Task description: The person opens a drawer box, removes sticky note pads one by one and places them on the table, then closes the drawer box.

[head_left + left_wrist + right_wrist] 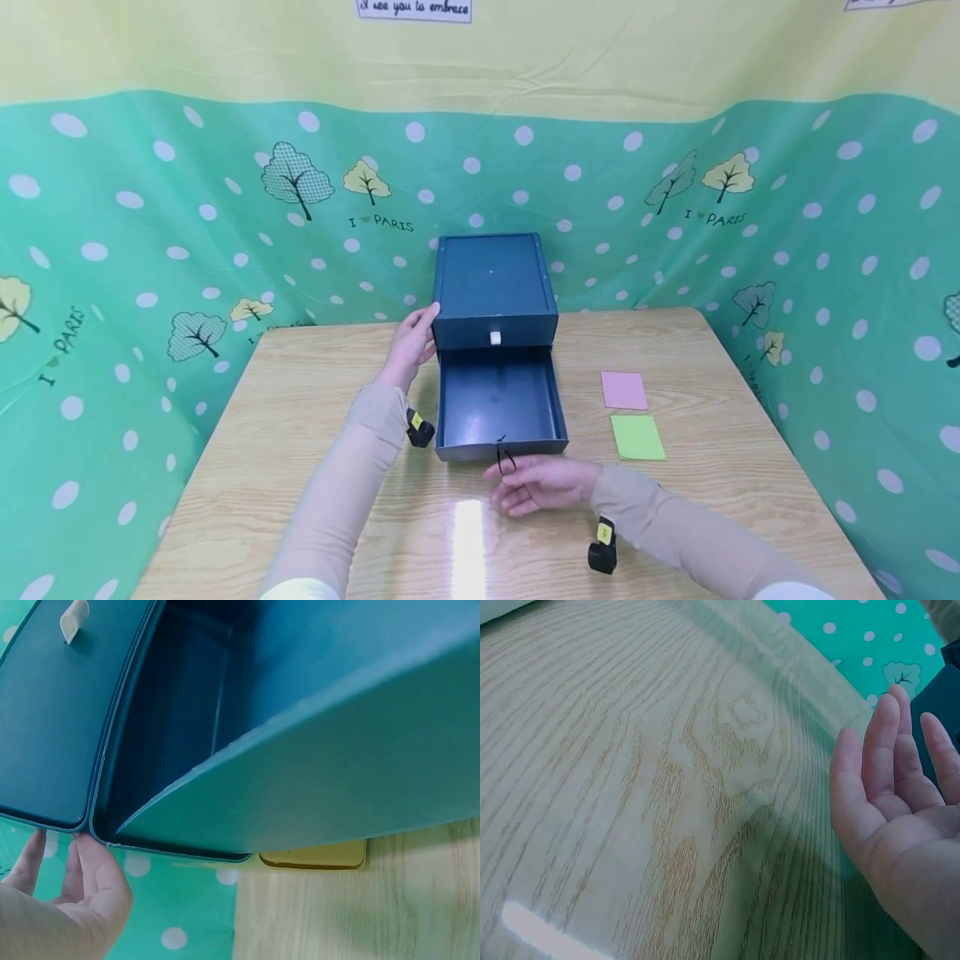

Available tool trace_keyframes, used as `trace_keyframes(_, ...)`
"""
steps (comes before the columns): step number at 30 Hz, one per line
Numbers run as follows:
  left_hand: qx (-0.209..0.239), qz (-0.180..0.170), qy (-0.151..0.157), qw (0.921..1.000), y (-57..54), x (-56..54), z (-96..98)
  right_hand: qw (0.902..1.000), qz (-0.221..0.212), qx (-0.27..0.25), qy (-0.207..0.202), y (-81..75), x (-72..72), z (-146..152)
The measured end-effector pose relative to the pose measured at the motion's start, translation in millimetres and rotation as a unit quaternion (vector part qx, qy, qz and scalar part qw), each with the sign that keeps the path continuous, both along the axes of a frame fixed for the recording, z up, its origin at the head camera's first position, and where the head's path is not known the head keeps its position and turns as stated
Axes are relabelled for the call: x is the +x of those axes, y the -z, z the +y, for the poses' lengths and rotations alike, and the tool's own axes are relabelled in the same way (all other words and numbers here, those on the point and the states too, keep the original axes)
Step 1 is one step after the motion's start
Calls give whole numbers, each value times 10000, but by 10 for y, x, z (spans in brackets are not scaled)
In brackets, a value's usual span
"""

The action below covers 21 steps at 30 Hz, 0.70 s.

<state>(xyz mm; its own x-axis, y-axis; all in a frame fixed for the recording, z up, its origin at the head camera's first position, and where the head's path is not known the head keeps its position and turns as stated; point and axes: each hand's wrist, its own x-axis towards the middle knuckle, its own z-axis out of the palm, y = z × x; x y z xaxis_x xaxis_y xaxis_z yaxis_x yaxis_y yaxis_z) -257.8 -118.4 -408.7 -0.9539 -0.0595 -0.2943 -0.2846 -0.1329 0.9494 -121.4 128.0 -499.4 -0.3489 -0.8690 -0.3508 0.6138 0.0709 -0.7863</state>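
Observation:
A dark blue two-drawer box stands at the back of the table, its upper drawer closed behind a white knob. The lower drawer is pulled out toward the front, and nothing lies inside it. My left hand rests against the box's left side; in the left wrist view its fingertips touch the edge with the fingers fairly straight. A thin black cord loop hangs from the lower drawer's front. There, my right hand has its fingers at the loop, loosely spread with the palm turned up in the right wrist view.
To the right of the drawer lie a pink paper square and a green paper square on the wooden table. A green dotted curtain hangs behind and along both sides. Each wrist carries a small black camera.

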Motion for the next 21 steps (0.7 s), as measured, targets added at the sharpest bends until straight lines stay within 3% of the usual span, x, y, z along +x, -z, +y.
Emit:
trace_keyframes(9, -9, -40, -28, 10000, -10, -8, 4, 9994, 117, -12, 326, 5, 17, 15)
trace_keyframes(21, -6, -45, -47, 10000, -13, -9, 15, 9993, 215, -251, 202, 19, 1, 23)
